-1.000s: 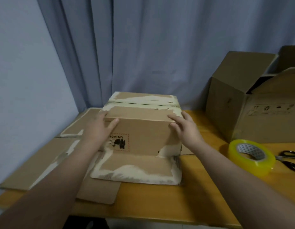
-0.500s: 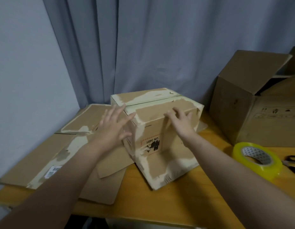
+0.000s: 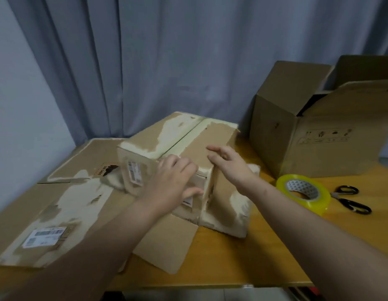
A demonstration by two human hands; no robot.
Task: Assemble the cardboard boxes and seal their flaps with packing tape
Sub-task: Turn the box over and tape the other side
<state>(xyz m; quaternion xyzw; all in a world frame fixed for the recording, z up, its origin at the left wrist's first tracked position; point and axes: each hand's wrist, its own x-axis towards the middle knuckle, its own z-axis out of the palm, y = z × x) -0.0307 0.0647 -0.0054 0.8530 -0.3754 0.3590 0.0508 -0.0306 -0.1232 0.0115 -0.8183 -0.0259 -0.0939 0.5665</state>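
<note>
Here the left grip clasps the box corner; right grip lies flat atop.

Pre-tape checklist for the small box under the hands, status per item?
1. Top flaps of the small box meet along the seam: ok.
2. Box steadied, left hand on its near corner, right hand flat on top: ok.
3. Tape roll free, on the table right of the box: ok.
4. Tape's loose end findable: cannot tell.
5. Scissors beside the roll: ok.
6. Lower flaps folded in: not ok, they splay onto the table.
</note>
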